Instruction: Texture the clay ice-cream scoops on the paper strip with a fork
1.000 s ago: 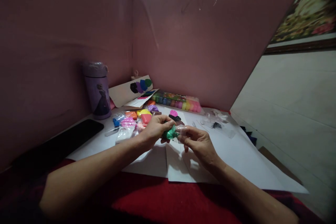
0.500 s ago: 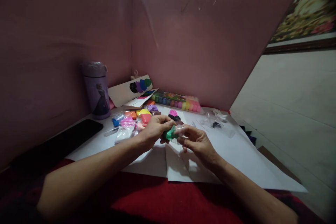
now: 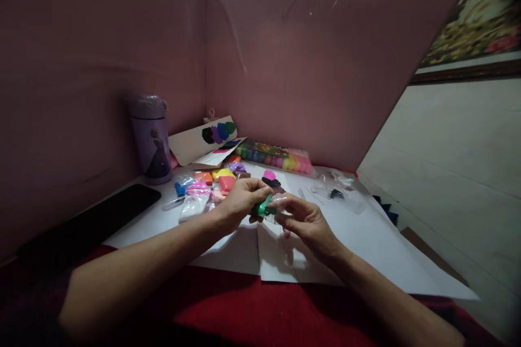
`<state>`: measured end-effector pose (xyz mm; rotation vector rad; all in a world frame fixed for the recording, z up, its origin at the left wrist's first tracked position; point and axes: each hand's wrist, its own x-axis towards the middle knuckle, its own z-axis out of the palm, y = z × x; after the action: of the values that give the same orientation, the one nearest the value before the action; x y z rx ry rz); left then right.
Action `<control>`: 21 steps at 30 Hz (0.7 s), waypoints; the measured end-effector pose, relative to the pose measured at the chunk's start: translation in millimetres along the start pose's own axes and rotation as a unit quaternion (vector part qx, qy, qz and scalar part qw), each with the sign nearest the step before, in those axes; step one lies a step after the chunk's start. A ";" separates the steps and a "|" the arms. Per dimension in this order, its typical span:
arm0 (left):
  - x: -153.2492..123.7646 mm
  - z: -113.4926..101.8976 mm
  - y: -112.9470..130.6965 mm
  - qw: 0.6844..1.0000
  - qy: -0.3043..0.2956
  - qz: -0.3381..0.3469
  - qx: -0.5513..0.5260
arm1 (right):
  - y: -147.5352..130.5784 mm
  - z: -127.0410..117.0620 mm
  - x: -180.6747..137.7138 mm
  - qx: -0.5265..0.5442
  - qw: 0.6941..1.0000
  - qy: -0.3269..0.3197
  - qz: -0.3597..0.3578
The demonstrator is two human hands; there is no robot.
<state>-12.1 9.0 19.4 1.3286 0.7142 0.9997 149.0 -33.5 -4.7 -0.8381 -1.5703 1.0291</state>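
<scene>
Between my two hands, above the white paper point(image 3: 342, 246), is a small clear plastic packet of green modelling clay point(image 3: 264, 206). My left hand point(image 3: 243, 199) is closed on the green end, thumb on top and fingers partly hidden underneath. My right hand point(image 3: 304, 220) pinches the clear, loose end of the wrapper. Just beyond the hands, dabs of pink point(image 3: 269, 175) and black clay point(image 3: 271, 182) lie on a paper strip, with a brown patch partly covered by the fingers.
Several clay packets point(image 3: 198, 188) lie left of my hands. A phone point(image 3: 93, 217) and a purple bottle point(image 3: 150, 141) are farther left. A clear pack of coloured clay point(image 3: 277, 158) rests by the pink partition point(image 3: 293, 76). Crumpled plastic point(image 3: 325, 187) lies at right.
Both hands hold nearly the same pose on the green packet. The whole view has shifted very slightly.
</scene>
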 end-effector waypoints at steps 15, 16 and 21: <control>2.1 -2.6 -2.1 0.999 0.000 0.047 -0.011 | -0.3 5.6 -0.6 -0.136 0.980 0.132 -0.056; 2.3 -3.8 -1.0 0.999 -0.023 0.026 -0.030 | -0.7 4.7 -0.4 -0.143 0.978 0.140 -0.064; 3.3 -9.3 3.6 0.993 -0.085 -0.043 -0.063 | 0.2 -0.9 0.3 -0.165 0.972 0.142 -0.089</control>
<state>-19.6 15.9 22.0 1.2465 0.5647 0.8378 149.9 -33.0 -4.7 -0.9995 -1.5554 0.4988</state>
